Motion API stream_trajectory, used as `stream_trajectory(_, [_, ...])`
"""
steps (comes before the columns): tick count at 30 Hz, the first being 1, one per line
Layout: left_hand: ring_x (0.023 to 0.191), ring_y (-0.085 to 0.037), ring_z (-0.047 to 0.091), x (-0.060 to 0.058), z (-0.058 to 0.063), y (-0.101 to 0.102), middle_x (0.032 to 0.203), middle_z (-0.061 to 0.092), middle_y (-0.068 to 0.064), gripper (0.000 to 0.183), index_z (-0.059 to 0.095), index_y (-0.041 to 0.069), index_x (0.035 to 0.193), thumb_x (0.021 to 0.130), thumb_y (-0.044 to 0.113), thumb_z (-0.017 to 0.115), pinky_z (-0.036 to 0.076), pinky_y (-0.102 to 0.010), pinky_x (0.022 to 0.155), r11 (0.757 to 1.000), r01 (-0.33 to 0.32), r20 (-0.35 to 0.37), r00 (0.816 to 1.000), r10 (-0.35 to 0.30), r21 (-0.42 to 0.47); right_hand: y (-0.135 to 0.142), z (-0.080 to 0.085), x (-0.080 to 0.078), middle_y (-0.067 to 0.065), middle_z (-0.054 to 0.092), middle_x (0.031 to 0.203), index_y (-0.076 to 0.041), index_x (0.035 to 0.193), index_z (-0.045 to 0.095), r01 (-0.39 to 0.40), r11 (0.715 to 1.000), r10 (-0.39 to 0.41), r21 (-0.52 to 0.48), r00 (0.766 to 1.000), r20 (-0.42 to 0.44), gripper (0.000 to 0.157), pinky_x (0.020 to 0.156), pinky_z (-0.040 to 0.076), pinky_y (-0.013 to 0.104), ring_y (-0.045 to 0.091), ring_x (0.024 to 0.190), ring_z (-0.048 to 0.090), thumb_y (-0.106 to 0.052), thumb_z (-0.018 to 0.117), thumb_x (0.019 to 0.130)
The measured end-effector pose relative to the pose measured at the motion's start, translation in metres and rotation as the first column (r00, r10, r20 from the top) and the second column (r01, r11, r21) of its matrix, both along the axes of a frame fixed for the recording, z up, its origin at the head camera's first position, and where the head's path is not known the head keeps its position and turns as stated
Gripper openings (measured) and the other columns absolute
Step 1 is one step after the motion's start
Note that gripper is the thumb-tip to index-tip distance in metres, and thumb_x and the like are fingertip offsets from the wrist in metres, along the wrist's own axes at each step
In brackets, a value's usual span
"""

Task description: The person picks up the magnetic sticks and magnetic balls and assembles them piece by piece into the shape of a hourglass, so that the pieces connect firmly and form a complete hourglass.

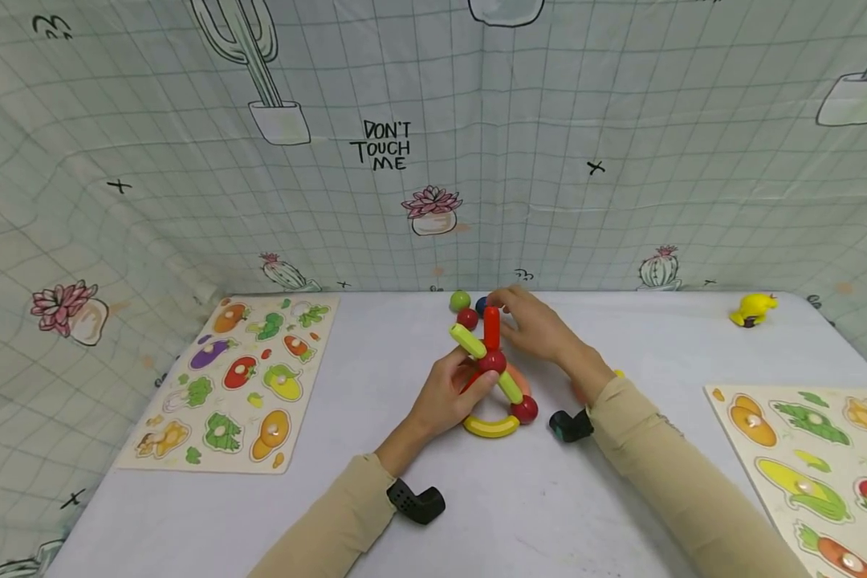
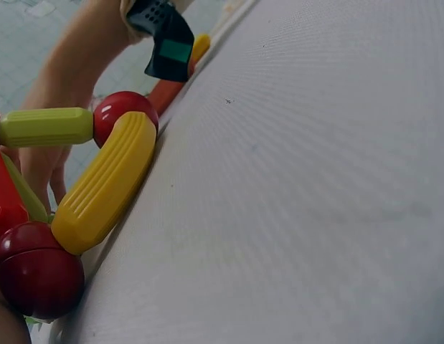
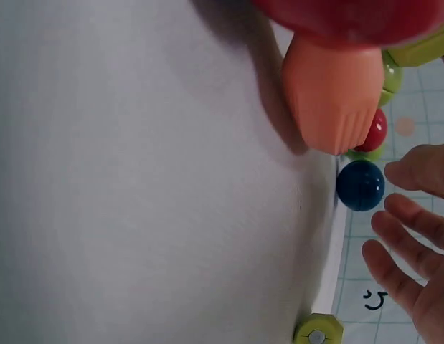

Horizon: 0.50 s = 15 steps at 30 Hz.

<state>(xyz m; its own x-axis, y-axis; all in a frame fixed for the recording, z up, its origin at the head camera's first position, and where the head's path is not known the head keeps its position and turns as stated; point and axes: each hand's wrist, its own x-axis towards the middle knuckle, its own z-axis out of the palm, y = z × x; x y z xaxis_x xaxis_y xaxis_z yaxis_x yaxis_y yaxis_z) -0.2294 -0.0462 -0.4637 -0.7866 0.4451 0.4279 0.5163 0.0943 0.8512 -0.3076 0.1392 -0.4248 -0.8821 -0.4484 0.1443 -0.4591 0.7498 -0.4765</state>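
Note:
My left hand (image 1: pixel 444 401) grips a toy structure of coloured rods and balls, its thumb near the upper red ball (image 1: pixel 492 361). From that ball a red rod (image 1: pixel 492 327) stands up and a light green rod (image 1: pixel 468 340) slants left. Another green rod (image 1: pixel 510 388) runs down to a lower red ball (image 1: pixel 524 409), joined to a curved yellow piece (image 2: pixel 107 183) on the table. Behind the structure, my right hand (image 1: pixel 538 325) reaches with fingers spread beside a blue ball (image 3: pixel 361 185). In the right wrist view, a gap shows between fingers and ball.
A green ball (image 1: pixel 460 301) and a loose red ball (image 1: pixel 467 319) lie by the blue one. Picture boards with vegetables stand left (image 1: pixel 249 385) and right (image 1: pixel 787 449). A yellow toy frog (image 1: pixel 755 309) sits at the back right. A patterned cloth (image 1: pixel 433 144) hangs behind the table.

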Motion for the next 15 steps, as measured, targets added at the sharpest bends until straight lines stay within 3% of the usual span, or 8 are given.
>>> stream_trajectory(6, [0.106,-0.031,0.061,0.011,0.016,0.001,0.119,0.060,-0.022,0.031,0.049,-0.006,0.121,0.091,0.001,0.055,0.050,-0.034,0.094,1.000,0.014,-0.008,1.000,-0.014,0.008,-0.004,0.002,-0.006,0.010,0.053,0.125,-0.010,0.128,0.052,-0.051,0.995,0.050,0.080,0.999,0.021,0.043,0.094,0.048,0.048,0.028,0.111,0.056,-0.019,0.065,0.088])
stream_trajectory(8, [0.106,-0.027,0.061,0.010,0.014,0.000,0.119,0.060,-0.021,0.032,0.049,-0.005,0.121,0.092,0.007,0.056,0.050,-0.030,0.094,1.000,0.017,-0.026,1.000,-0.017,0.011,-0.005,0.002,-0.008,0.010,0.054,0.124,-0.012,0.129,0.052,-0.073,0.991,0.074,0.108,0.997,-0.002,0.045,0.093,0.049,0.047,0.027,0.107,0.057,-0.020,0.065,0.087])
stream_trajectory(11, [0.107,-0.022,0.061,0.002,0.001,-0.001,0.122,0.061,-0.017,0.034,0.049,0.000,0.123,0.093,0.016,0.057,0.049,-0.026,0.094,1.000,0.020,-0.032,0.999,-0.020,0.017,-0.009,0.004,-0.009,0.009,0.054,0.122,-0.015,0.130,0.052,-0.114,0.985,0.118,0.132,0.993,-0.024,0.047,0.090,0.051,0.046,0.025,0.103,0.059,-0.021,0.067,0.086])
stream_trajectory(15, [0.109,-0.023,0.061,-0.002,-0.004,-0.001,0.125,0.059,-0.017,0.034,0.049,0.003,0.125,0.092,0.012,0.057,0.049,-0.028,0.095,0.999,0.030,-0.013,0.999,-0.030,0.028,-0.016,0.006,-0.009,0.008,0.053,0.122,-0.019,0.132,0.052,-0.164,0.969,0.169,0.183,0.986,-0.012,0.048,0.087,0.053,0.044,0.024,0.099,0.060,-0.017,0.067,0.086])
